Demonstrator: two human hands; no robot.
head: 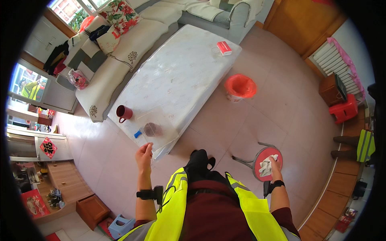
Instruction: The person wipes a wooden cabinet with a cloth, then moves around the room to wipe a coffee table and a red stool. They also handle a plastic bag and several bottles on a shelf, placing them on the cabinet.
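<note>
My left hand (144, 154) is raised by the near corner of the covered table (181, 75), fingers pinched on the corner of what looks like a clear plastic bag or sheet (166, 125). A round dark item (151, 129) shows through the clear plastic. Close by are a small blue object (137, 134) and a dark red mug (124, 113) tipped towards the camera. At the right, my right hand (275, 168) grips a crumpled white cloth (267, 166) over the red seat of a round stool (279, 153) with metal legs.
A bin with a red liner (240, 86) stands beside the table, which bears a red and white box (224, 48) at its far end. A pale sofa (141, 36) runs along the left. A red plastic stool (345, 110) is at the far right, a blue one (122, 227) at lower left.
</note>
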